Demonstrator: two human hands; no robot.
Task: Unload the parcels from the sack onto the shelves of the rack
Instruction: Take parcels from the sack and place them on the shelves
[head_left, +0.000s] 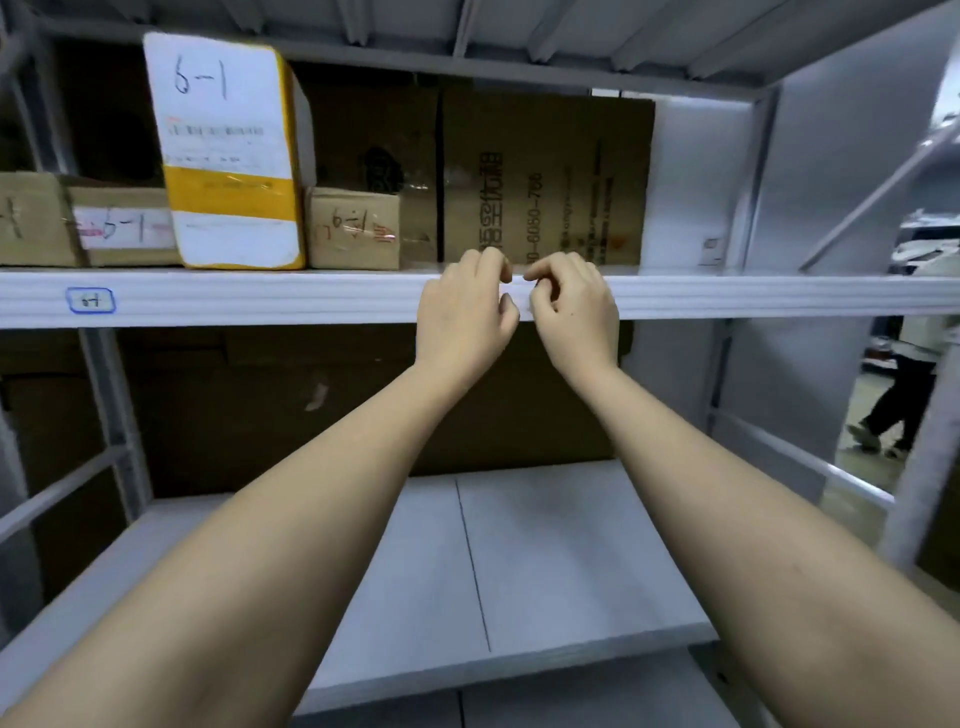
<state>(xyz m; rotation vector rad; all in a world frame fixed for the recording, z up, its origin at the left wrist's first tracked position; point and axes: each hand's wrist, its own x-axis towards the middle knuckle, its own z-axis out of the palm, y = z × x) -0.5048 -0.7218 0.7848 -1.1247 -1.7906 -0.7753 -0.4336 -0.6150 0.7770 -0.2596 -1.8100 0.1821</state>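
Two bare forearms reach far over the white lower shelf. Left hand and right hand, fingers curled and holding nothing, meet at the white metal upper shelf edge. Beyond, left: a tall yellow-and-white parcel between small brown cardboard boxes.

Bare forearms, sleeveless; left grip and right grip ringless.

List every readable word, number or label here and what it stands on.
"6-1": handwritten on the tall yellow parcel; its printed label is blurred.
"6-1": white label on the left box.
"6-1", roughly: small box, scrawled.
"6050-706": cardboard sheet, partly hidden; other print unreadable.
Blue shelf tag: illegible.
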